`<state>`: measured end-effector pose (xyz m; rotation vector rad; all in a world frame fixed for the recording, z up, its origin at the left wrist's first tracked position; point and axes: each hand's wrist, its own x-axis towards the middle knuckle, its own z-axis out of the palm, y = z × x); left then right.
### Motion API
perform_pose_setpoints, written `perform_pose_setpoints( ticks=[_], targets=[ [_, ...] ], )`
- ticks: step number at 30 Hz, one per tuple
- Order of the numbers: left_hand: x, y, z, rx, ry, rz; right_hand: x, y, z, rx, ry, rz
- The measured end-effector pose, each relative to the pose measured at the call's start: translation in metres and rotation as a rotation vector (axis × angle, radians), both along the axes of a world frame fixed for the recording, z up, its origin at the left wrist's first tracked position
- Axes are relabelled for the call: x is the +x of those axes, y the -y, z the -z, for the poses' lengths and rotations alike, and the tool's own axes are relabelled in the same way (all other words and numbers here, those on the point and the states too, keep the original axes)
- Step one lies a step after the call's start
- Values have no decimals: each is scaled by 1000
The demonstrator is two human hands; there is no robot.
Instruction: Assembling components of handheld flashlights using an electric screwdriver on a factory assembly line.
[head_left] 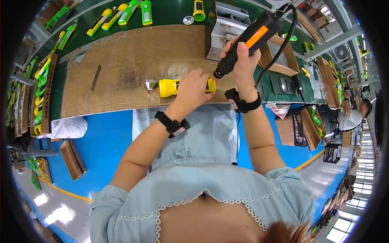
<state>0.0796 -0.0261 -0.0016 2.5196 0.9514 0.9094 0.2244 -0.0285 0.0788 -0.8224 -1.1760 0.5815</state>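
Presently the left hand (194,87) lies palm-down over a yellow torch body (172,87), fingers clenched around it, pinning it flat on the cardboard sheet (121,60) that covers the green bench (170,14) — likely so it cannot turn under the tool. Right hand (242,60) wraps tight round the grip of a black-and-orange electric screwdriver (251,38), tip angled down to the torch's right end, just beside the left fingers. Its cable (283,44) loops off right. Grey power box (227,28) stands behind. More green and yellow torches (121,12) lie along the far edge, well apart. Both wrists carry black bands.
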Motion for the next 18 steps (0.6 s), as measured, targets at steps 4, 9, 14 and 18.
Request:
perform_pose_setpoints(
  ticks=[4, 9, 14, 18],
  targets=[
    [0, -7, -8, -106, -63, -6, -1, -5, 7, -25, -62, -105],
    [3, -9, -7, -87, -19, -17, -3, -7, 10, -41, -73, -110],
    [2, -10, -8, -75, -43, 0, -5, -4, 7, -64, -27, -40],
    [0, -11, -5, -90, -19, 9, 4, -1, 9, 9, -105, -61]
  ],
)
